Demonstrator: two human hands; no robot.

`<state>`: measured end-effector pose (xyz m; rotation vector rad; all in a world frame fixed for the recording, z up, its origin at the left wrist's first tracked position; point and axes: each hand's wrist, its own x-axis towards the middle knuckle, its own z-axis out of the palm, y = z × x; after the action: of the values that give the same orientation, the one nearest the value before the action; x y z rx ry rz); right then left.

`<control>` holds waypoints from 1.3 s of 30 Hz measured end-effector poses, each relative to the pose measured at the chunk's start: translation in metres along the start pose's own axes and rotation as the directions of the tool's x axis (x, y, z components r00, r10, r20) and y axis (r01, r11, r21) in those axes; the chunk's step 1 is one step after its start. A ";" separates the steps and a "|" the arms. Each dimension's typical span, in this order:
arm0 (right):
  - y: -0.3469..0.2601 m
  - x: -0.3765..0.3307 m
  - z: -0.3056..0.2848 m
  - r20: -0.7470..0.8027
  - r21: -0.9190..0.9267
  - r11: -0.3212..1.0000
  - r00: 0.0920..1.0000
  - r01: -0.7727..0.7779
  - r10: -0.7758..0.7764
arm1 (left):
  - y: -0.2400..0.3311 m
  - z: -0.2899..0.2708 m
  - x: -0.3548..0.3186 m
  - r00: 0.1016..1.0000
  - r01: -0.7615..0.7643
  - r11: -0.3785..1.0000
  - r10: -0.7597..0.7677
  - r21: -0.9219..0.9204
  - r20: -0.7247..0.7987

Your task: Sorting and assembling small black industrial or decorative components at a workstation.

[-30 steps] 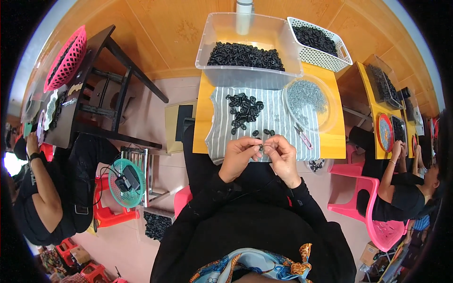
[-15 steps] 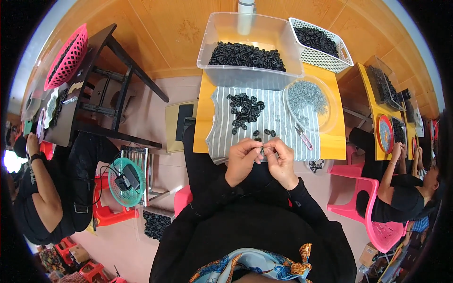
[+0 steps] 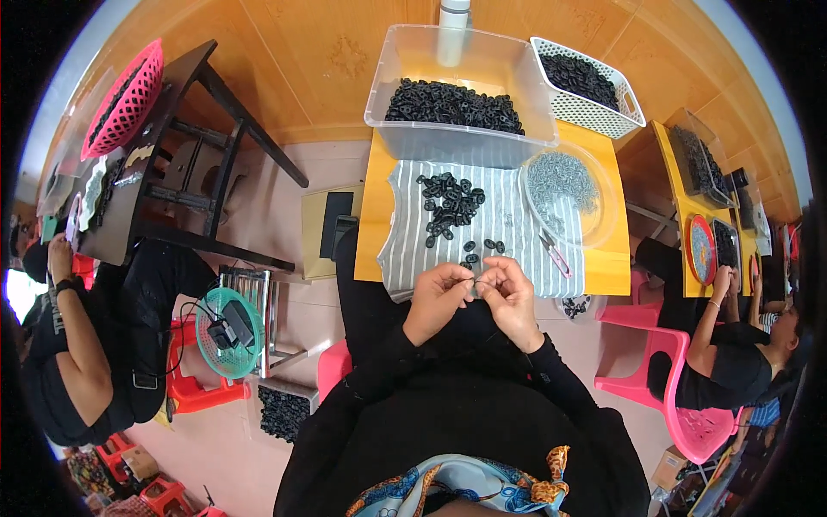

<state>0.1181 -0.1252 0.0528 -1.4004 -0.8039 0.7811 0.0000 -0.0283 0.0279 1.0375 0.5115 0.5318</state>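
Left hand [image 3: 438, 303] and right hand [image 3: 511, 303] pinched a small part [image 3: 475, 282], type unclear, near the worktop's [image 3: 596, 276] front edge; fingertip slip risked dropping it off.

Left hand [image 3: 437, 302] and right hand [image 3: 512, 303] pinch, fingertips [image 3: 466, 285] close together.

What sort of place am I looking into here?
Probably a small hand-assembly workshop: a clear bin heaped with small black parts, a round tray of tiny silvery pieces, and a co-worker seated at a neighbouring table.
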 end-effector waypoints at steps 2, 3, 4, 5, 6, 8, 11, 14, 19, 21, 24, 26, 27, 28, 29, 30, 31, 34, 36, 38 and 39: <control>-0.002 0.005 -0.005 0.009 -0.034 0.999 1.000 -0.002 0.002 | 0.001 -0.005 -0.001 1.000 -0.022 0.999 0.022 0.023 0.022; -0.004 0.010 -0.008 0.014 -0.066 0.998 1.000 -0.005 0.006 | 0.002 -0.008 0.000 0.999 -0.027 0.999 0.026 0.021 0.019; -0.004 0.018 -0.011 0.015 -0.066 0.998 1.000 -0.003 0.004 | 0.004 -0.010 0.000 1.000 -0.006 1.000 0.007 -0.004 0.002; -0.002 0.030 -0.014 0.015 -0.333 0.931 0.988 0.149 -0.152 | 0.005 -0.012 -0.001 1.000 0.014 0.999 -0.015 -0.029 -0.016; -0.002 0.040 -0.014 0.057 -0.571 0.773 0.952 0.277 -0.300 | 0.005 -0.014 -0.002 1.000 0.013 1.000 -0.013 -0.028 -0.017; -0.001 0.051 -0.007 0.056 -0.639 0.729 0.960 0.246 -0.275 | 0.006 -0.017 -0.001 0.995 -0.042 0.995 0.033 -0.094 -0.096; 0.003 0.062 -0.003 0.207 -0.860 0.420 0.950 0.290 -0.233 | 0.010 -0.019 -0.003 0.995 -0.045 0.996 0.038 -0.083 -0.088; 0.009 0.063 -0.002 0.255 -0.891 0.325 0.942 0.316 -0.217 | 0.007 -0.022 -0.005 0.994 -0.047 0.993 0.037 -0.104 -0.099; 0.006 0.063 0.000 0.291 -0.867 0.317 0.906 0.386 -0.307 | 0.002 -0.024 -0.005 0.994 -0.032 0.997 0.025 -0.065 -0.102; -0.002 0.058 -0.005 0.315 -0.775 0.470 0.903 0.423 -0.294 | 0.002 -0.024 -0.004 0.995 -0.025 0.998 0.019 -0.062 -0.100; -0.023 0.047 -0.023 0.313 -0.750 0.522 0.913 0.407 -0.263 | 0.002 -0.022 -0.004 0.996 -0.008 0.997 0.001 -0.081 -0.093; -0.023 0.043 -0.033 0.348 -0.772 0.500 0.919 0.392 -0.184 | 0.003 -0.022 -0.002 0.996 -0.033 0.998 0.028 -0.058 -0.084; -0.017 0.043 -0.034 0.389 -0.805 0.426 0.910 0.412 -0.145 | 0.002 -0.021 -0.003 0.997 -0.028 0.998 0.023 -0.058 -0.078; -0.013 0.045 -0.035 0.428 -0.830 0.348 0.898 0.436 -0.104 | 0.000 -0.021 -0.001 0.997 -0.028 0.998 0.024 -0.060 -0.070; -0.009 0.045 -0.032 0.426 -0.826 0.342 0.894 0.448 -0.143 | -0.001 -0.019 0.000 0.998 -0.028 0.998 0.024 -0.061 -0.063; -0.008 0.045 -0.032 0.422 -0.828 0.341 0.895 0.444 -0.142 | -0.002 -0.016 0.001 0.998 -0.026 0.998 0.022 -0.062 -0.059; -0.009 0.044 -0.029 0.355 -0.807 0.407 0.902 0.429 -0.246 | 0.000 -0.013 0.000 0.998 -0.018 0.998 0.015 -0.057 -0.055; -0.006 0.041 -0.035 0.201 -0.795 0.496 0.923 0.349 -0.327 | 0.000 -0.013 0.000 0.998 -0.007 0.999 0.004 -0.038 -0.057; 0.003 0.037 -0.042 0.052 -0.846 0.493 0.952 0.203 -0.303 | -0.001 -0.013 0.000 0.998 -0.001 1.000 -0.001 -0.025 -0.060; 0.002 0.026 -0.036 0.052 -0.859 0.473 0.952 0.196 -0.300 | 0.000 -0.012 0.000 0.998 0.002 0.999 -0.006 -0.049 -0.066; 0.002 0.022 -0.030 0.060 -0.869 0.453 0.952 0.198 -0.300 | -0.001 -0.011 0.001 0.998 0.006 0.999 -0.009 -0.048 -0.063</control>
<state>0.1550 -0.1223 0.0512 -2.1276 -1.4015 -0.0236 -0.0065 -0.0206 0.0226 0.9757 0.5557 0.5691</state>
